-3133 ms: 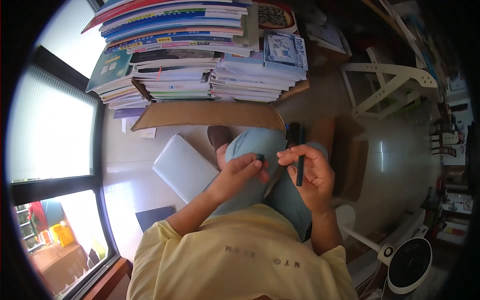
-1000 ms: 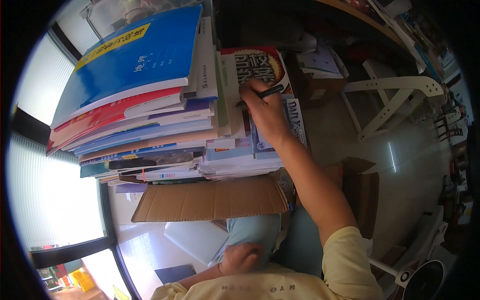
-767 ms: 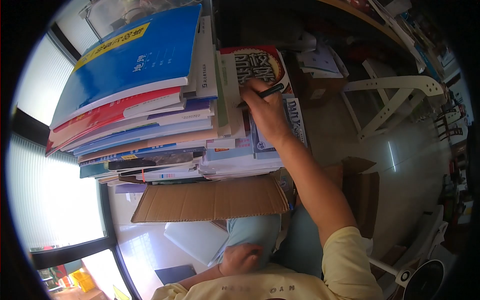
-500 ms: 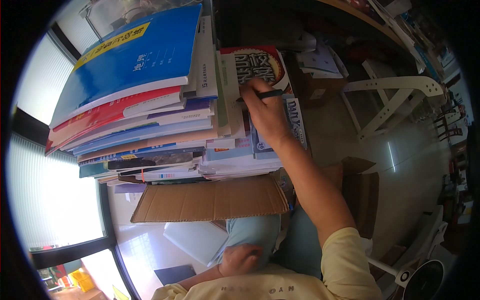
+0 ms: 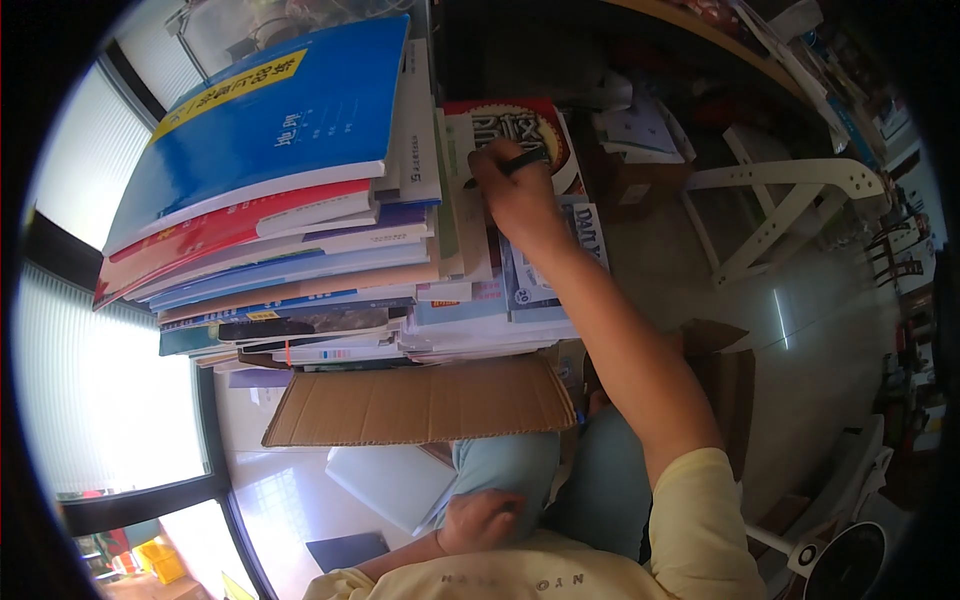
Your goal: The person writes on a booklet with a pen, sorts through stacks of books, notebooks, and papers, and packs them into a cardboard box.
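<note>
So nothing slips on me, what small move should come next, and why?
Perhaps bring your left hand up to steady the pale sheet: your right hand holds the pen with its tip close to that sheet, while the left is down by your leg.

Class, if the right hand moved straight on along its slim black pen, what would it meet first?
The right hand would probably first meet the pale, flat paper under the tip of its slim black pen; whether they touch is unclear.
</note>
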Available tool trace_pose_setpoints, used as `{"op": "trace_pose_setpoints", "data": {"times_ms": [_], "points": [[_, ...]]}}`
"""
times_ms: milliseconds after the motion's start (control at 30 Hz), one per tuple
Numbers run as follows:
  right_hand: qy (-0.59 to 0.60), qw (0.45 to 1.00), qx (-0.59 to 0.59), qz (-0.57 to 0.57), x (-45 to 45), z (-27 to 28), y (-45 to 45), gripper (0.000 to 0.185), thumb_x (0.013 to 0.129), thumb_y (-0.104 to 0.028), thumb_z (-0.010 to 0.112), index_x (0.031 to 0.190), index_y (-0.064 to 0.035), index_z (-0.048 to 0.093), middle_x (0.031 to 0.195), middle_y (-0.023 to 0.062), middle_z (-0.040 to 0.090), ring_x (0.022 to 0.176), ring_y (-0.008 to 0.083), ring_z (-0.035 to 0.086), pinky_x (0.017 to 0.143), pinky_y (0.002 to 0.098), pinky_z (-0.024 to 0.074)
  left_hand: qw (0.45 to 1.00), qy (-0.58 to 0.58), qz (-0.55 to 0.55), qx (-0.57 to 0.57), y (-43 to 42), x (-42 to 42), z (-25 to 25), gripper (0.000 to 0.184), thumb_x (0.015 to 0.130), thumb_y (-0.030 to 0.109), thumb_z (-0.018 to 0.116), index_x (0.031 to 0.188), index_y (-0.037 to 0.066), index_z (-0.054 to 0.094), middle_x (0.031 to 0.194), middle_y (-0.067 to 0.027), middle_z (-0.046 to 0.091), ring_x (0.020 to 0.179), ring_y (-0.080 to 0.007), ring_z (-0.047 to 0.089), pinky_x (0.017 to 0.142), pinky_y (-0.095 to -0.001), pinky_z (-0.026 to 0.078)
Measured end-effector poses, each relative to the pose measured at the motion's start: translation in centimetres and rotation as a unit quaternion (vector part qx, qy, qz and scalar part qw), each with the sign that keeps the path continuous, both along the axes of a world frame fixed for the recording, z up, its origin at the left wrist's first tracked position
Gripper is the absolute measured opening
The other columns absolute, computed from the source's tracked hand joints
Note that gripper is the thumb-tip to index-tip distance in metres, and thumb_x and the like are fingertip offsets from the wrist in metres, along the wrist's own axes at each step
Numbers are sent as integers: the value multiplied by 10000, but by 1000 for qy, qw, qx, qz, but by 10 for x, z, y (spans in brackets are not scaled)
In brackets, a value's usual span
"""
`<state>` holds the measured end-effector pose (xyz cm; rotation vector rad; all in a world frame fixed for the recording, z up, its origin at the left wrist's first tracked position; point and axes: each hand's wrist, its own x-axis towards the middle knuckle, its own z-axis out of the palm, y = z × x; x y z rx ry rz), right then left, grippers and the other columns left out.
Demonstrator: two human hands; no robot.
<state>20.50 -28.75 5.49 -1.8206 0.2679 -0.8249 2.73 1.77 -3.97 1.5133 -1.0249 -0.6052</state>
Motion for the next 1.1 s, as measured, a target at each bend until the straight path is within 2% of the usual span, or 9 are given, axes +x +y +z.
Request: {"op": "trace_pose_setpoints", "data": {"times_ms": [100,233,733,800,867,900,967,1000,1100], "points": [[30,996,75,23,0,-3,-5,201,885,-152,543,784,12,598,675,147,615,644,204,594,618,333,445,1000,-2,0,3,0,1,1,186,879,189,571,988,53,636,795,-83,658,673,-254,654,593,-335,527],[-31,1000,-1,-2,4,-12,-9,185,877,-142,536,784,5,598,674,129,611,649,195,590,609,326,439,1000,-5,-8,-2,2,1,-2,170,875,161,573,989,42,614,792,-93,662,675,-251,663,600,-332,531],[-1,995,92,36,-4,3,-9,156,844,-114,530,751,-5,590,615,50,545,602,132,522,576,298,414,999,-30,18,9,1,-4,5,169,861,149,556,974,55,639,787,-98,654,660,-274,653,590,-359,524],[-90,959,269,6,-11,12,-5,165,862,-140,543,746,-26,570,600,27,508,571,118,485,584,292,422,999,-45,27,-1,2,-7,5,169,857,140,551,974,58,641,786,-100,652,648,-274,650,587,-359,521],[-137,942,302,47,-33,20,3,168,873,-158,550,754,-39,555,598,21,491,557,116,465,592,303,423,1000,8,7,-2,4,-10,0,163,932,127,510,1036,18,574,778,-69,654,601,-164,635,558,-296,512],[-181,920,336,88,-49,25,9,174,884,-175,557,762,-52,540,597,15,475,543,114,445,601,314,425,1000,6,6,-6,3,-13,6,163,932,127,510,1036,18,574,778,-69,654,601,-164,635,558,-296,512],[-166,873,433,156,-91,26,31,172,903,-174,557,791,-51,514,594,26,457,542,138,440,623,337,413,977,190,60,77,-1,-19,22,190,920,126,513,1070,39,591,850,-76,669,587,-166,623,572,-309,518],[-163,874,432,153,-115,26,42,172,903,-174,557,791,-51,514,594,26,457,542,138,440,623,337,413,932,353,60,50,1,-23,16,218,961,149,492,1139,33,543,936,-70,665,669,-140,627,663,-288,527],[-85,880,430,186,-188,25,82,186,937,-214,496,846,-53,515,610,40,443,557,155,417,737,360,431,895,438,50,-59,-6,-14,22,234,964,205,527,1141,53,536,1041,-78,632,896,-162,609,830,-336,494]]}}
